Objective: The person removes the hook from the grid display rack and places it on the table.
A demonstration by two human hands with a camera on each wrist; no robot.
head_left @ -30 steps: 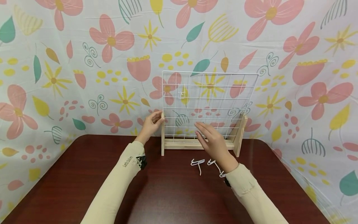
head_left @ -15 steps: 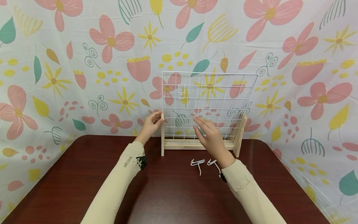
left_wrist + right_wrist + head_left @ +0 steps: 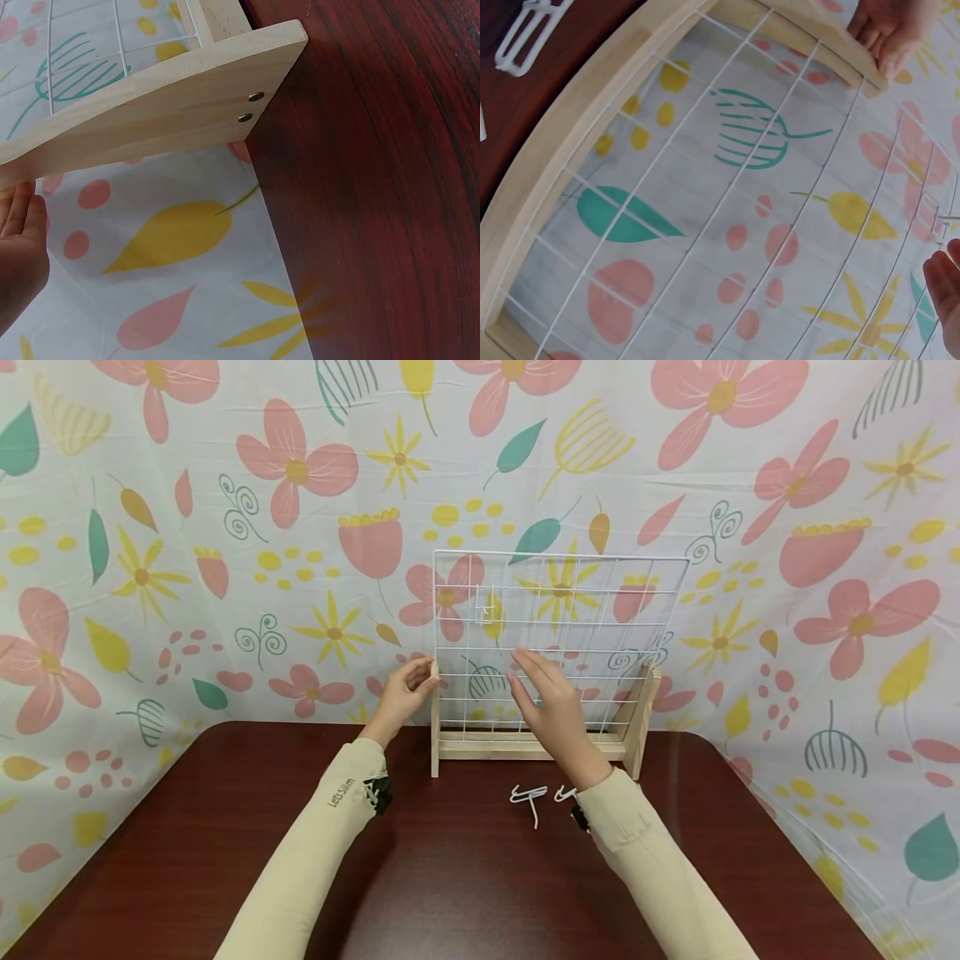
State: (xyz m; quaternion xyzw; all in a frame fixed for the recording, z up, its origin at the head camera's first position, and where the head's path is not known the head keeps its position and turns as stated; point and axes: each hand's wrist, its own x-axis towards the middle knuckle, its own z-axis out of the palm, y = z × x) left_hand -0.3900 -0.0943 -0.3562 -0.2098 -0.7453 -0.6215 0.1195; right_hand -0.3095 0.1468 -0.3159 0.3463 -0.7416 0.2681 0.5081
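Note:
A white wire grid panel (image 3: 558, 652) stands upright in a wooden stand (image 3: 635, 718). At the stand's left side piece (image 3: 165, 101), my left hand (image 3: 405, 693) grips the upper tip between thumb and fingers. My right hand (image 3: 551, 706) is in front of the grid's lower middle, its fingers fairly straight, thumb apart, nothing held. A white wire hook (image 3: 486, 608) hangs on the grid at upper left. On the table in front of the stand lie a white hook (image 3: 531, 797) and another white hook (image 3: 564, 793), the latter partly hidden by my right wrist.
Beneath the stand is a dark red-brown wooden table (image 3: 450, 877) with rounded back corners. A white cloth (image 3: 300, 577) printed with flowers and leaves hangs close behind and along both sides. Two screw heads (image 3: 251, 107) show on the stand's left side piece.
My right hand has risen and shifted slightly left in front of the grid, its forearm now covering more of the hooks at right. My left hand stays on the stand.

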